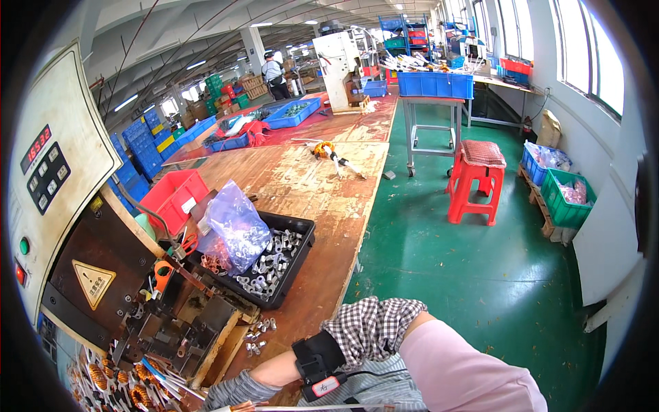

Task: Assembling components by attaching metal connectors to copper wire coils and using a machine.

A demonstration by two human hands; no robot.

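My right arm enters from the lower right in a pink sleeve and a checked oversleeve, with a black strapped device on it. At the lower edge, my right hand (pixel 237 393) appears partly, in grey knit fabric; its fingers are hidden. Just below it lies a white cable (pixel 309 408) with a bared copper end; whether I grip it cannot be seen. My left hand is out of view. Left of the arm stands a press machine (pixel 103 261) with dark metal tooling (pixel 182 336). Beneath it are several copper-wound ring coils (pixel 141 395) with white leads. Small metal terminals (pixel 255 338) lie nearby.
A black tray (pixel 295 275) holds metal terminals and a plastic bag (pixel 237 226) on the wooden table (pixel 329 233). Behind it sit a red bin (pixel 171 199) and another coil (pixel 324 150). A red stool (pixel 477 182) and wheeled stand (pixel 432 113) are right; someone (pixel 274 75) stands far back.
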